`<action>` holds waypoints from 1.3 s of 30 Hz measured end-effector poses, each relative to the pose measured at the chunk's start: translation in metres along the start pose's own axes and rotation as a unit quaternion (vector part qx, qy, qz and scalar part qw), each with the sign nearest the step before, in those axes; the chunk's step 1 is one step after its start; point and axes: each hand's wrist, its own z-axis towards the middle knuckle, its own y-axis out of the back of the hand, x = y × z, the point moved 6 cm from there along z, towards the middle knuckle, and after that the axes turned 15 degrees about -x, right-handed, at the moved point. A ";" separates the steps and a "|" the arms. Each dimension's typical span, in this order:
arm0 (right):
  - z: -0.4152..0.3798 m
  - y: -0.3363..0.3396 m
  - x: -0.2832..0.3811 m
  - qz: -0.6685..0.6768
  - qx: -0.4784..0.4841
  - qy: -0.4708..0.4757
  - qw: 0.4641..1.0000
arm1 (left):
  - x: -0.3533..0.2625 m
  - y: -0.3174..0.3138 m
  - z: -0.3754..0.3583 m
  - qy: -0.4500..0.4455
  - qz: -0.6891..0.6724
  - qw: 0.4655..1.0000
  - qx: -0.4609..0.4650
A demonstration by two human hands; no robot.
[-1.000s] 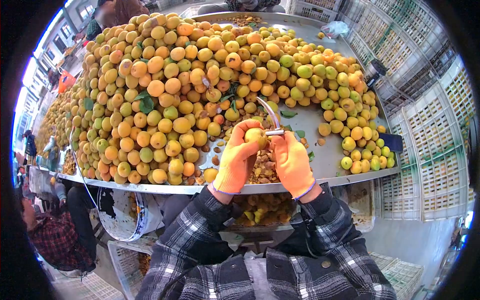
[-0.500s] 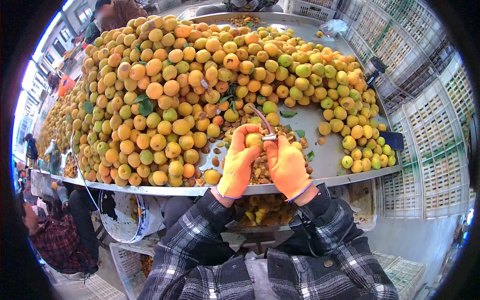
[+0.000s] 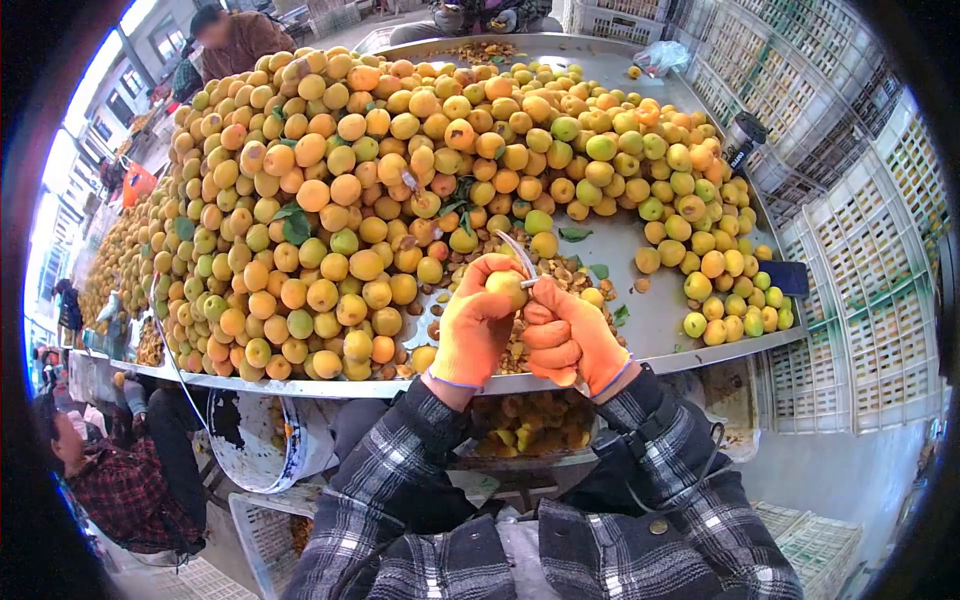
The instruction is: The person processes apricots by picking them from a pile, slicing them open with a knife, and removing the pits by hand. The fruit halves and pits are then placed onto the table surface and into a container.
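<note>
My left hand point(image 3: 468, 328), in an orange glove, is closed around a yellow apricot point(image 3: 507, 286). In my right hand point(image 3: 577, 340), gloved alike, is a small curved knife point(image 3: 518, 250); its thin blade sticks up past the far side of the fruit. The knife meets the apricot at its right side, though the exact contact is hidden by fingers. Both hands are above the near edge of a metal table point(image 3: 628, 262). Under and behind them lie apricot pits and scraps point(image 3: 580, 275), with a large heap of apricots point(image 3: 330, 200) beyond to the left.
Stacked white plastic crates point(image 3: 850, 290) line the right side. A dark phone-like slab point(image 3: 785, 278) lies at the table's right edge. Below the near edge are a white bucket point(image 3: 315, 440) and a container of cut fruit point(image 3: 530, 425). Other people sit at the left and far side.
My right fingers have curled in, and the knife has turned so its blade shows paler and closer along the apricot. The left hand keeps the fruit. The view has shifted slightly.
</note>
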 end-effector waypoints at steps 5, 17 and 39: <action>-0.019 -0.026 -0.003 0.037 0.136 -0.029 0.990 | 0.012 0.000 -0.002 0.145 -0.157 0.976 0.047; -0.023 -0.008 0.008 -0.319 -0.129 0.355 0.869 | 0.005 0.014 0.013 -0.004 -0.131 0.990 0.058; -0.026 -0.013 0.014 -0.557 -0.262 0.461 0.639 | -0.014 -0.007 0.006 -0.046 0.116 0.992 0.019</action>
